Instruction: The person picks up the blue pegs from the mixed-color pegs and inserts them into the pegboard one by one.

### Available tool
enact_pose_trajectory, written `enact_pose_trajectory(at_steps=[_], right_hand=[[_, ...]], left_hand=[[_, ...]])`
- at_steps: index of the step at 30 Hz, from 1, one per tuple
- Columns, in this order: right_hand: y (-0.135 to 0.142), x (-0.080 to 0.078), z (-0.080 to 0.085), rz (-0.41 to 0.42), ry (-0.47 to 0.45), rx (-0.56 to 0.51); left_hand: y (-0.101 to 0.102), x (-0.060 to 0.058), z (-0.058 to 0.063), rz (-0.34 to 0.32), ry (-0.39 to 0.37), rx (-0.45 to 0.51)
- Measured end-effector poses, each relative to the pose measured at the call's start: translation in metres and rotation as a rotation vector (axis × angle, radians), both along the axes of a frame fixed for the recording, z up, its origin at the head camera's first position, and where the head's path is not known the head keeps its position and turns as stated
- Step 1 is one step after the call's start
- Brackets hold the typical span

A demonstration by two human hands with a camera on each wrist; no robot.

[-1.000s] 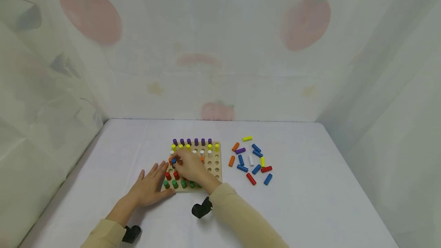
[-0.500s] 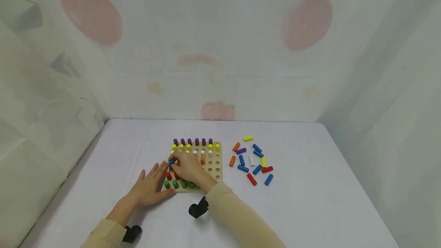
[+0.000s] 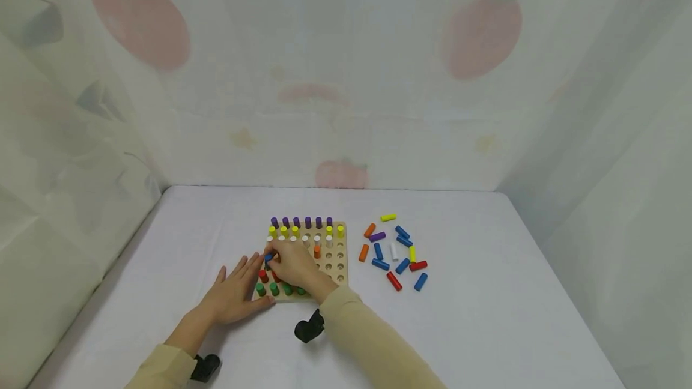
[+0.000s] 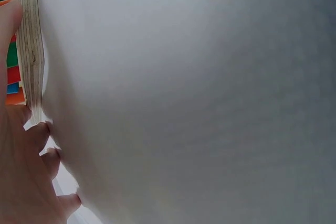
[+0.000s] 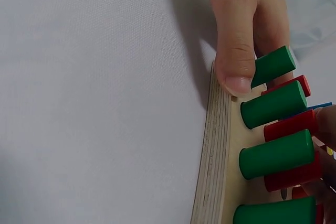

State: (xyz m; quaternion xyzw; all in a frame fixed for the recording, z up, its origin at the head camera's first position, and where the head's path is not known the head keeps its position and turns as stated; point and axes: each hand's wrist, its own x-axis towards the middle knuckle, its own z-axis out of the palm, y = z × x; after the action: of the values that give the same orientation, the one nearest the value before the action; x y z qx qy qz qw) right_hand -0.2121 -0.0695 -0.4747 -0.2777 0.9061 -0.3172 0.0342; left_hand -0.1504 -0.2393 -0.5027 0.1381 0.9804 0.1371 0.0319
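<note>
In the head view a wooden pegboard (image 3: 336, 269) lies flat, with rows of purple, yellow, white, orange, red and green pegs. My right hand (image 3: 296, 266) reaches over the board and pinches a blue peg (image 3: 268, 258) upright at its left side, behind the red pegs (image 3: 263, 276). Whether the peg sits fully in its hole cannot be seen. My left hand (image 3: 232, 296) rests at the board's left edge, fingers extended and thumb at the front left corner. The right wrist view shows that thumb (image 5: 236, 61) pressing the board beside a green peg (image 5: 274, 67).
Loose pegs in several colours lie right of the board, among them a purple peg (image 3: 377, 236), a white peg (image 3: 393, 251) and a red peg (image 3: 394, 281). A white cloth (image 3: 486, 293) covers the table. Behind it hangs a pale curtain (image 3: 411, 137) with fruit prints.
My right hand has shifted slightly left with the blue peg, which went from tilted over the board to upright near its left edge. The left hand has stayed in place.
</note>
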Motion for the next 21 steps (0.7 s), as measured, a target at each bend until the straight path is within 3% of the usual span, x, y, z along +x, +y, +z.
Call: enact_pose_trajectory(at_steps=[21], right_hand=[[-0.0050, -0.0012, -0.0026, -0.010, -0.002, 0.060]], left_hand=[[-0.0002, -0.0010, -0.0013, 0.007, -0.010, -0.001]])
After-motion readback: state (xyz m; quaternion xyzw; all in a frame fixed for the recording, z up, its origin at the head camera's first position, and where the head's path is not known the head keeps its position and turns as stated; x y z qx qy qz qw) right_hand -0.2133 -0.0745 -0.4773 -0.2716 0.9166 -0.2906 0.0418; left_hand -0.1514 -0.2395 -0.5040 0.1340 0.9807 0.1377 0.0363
